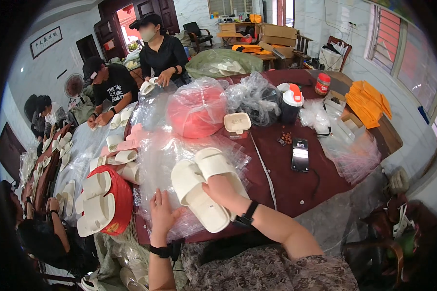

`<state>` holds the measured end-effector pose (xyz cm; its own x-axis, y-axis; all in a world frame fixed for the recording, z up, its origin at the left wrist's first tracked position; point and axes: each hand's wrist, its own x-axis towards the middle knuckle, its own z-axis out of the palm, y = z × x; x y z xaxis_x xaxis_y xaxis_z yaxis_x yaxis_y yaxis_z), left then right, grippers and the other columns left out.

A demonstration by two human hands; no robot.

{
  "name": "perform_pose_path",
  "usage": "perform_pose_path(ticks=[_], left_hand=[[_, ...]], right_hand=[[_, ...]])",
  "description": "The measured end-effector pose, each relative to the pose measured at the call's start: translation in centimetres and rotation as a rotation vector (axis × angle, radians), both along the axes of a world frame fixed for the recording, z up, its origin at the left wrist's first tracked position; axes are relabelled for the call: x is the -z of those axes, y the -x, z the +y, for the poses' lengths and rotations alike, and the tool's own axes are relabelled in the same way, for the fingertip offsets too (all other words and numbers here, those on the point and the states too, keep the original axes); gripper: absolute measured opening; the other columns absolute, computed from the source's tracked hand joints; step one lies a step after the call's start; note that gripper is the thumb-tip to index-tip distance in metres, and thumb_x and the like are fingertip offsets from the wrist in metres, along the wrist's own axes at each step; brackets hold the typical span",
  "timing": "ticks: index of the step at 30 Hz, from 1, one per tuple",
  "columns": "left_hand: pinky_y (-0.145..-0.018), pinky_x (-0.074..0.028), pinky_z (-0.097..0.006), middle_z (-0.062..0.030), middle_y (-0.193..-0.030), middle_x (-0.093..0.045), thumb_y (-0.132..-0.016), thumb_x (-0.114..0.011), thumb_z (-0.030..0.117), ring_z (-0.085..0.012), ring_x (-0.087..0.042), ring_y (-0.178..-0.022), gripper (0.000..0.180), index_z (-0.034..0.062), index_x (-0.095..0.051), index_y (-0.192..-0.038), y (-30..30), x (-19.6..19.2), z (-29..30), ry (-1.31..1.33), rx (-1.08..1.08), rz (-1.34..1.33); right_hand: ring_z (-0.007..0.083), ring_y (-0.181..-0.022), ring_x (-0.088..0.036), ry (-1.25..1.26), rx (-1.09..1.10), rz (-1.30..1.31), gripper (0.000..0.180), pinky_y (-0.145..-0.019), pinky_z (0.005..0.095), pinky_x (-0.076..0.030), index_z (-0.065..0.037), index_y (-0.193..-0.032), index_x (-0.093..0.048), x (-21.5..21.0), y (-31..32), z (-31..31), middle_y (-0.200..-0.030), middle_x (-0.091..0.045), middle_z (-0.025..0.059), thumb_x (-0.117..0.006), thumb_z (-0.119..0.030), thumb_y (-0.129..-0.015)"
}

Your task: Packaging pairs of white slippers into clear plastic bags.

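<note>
A pair of cream slide slippers lies side by side, tilted, above a stack of clear plastic bags. My right hand grips the pair near the straps, its fingertips hidden by the slippers. Just left of the soles, my left hand is open, fingers apart, over the near edge of the bags. Whether it touches the plastic I cannot tell. Farther left, more cream slippers rest on a red bundle.
Behind the bags sit a plastic-covered red bundle and a small lidded tub. To the right are a phone, a shaker bottle, a red-lidded jar and orange cloth. Other people handle slippers at the left and far side.
</note>
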<state>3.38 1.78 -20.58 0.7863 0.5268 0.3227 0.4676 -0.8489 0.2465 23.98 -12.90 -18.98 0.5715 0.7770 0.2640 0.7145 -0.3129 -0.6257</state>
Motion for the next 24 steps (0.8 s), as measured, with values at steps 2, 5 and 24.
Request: perform_pose_path(ticks=[2, 5, 24], left_hand=[[-0.112, -0.032, -0.051, -0.0272, -0.149, -0.040, -0.076, -0.079, 0.040, -0.0474, -0.035, -0.135, 0.081, -0.0026, -0.049, -0.138, -0.5, -1.1, -1.1, 0.004, -0.007, -0.009], [-0.111, -0.034, -0.050, -0.0203, -0.150, -0.043, -0.074, -0.080, 0.033, -0.0457, -0.033, -0.139, 0.076, 0.0041, -0.051, -0.138, -1.2, -2.7, -3.1, -0.201, -0.019, 0.135], [-0.111, -0.036, -0.050, -0.0193, -0.145, -0.049, -0.090, -0.065, 0.029, -0.0441, -0.042, -0.135, 0.045, 0.0130, -0.060, -0.132, -2.0, -2.5, -2.8, 0.190, 0.345, 0.051]], right_hand=[[0.0432, -0.070, -0.066, -0.002, 0.015, 0.012, 0.041, -0.069, 0.0503, -0.053, 0.008, -0.077, -0.068, -0.2, -0.4, -2.2, -0.074, -0.065, 0.0286, -0.060, -0.031, -0.091], [0.0435, -0.069, -0.065, 0.032, 0.049, 0.016, 0.042, -0.069, 0.0507, -0.052, 0.008, -0.074, -0.068, -0.2, -0.3, -4.7, -0.072, -0.064, 0.0290, -0.060, -0.031, -0.090], [0.0394, -0.057, -0.063, -0.004, 0.079, 0.024, 0.044, -0.061, 0.0487, -0.049, 0.007, -0.067, -0.066, -2.1, 0.2, -12.1, -0.061, -0.061, 0.0247, -0.062, -0.031, -0.090]])
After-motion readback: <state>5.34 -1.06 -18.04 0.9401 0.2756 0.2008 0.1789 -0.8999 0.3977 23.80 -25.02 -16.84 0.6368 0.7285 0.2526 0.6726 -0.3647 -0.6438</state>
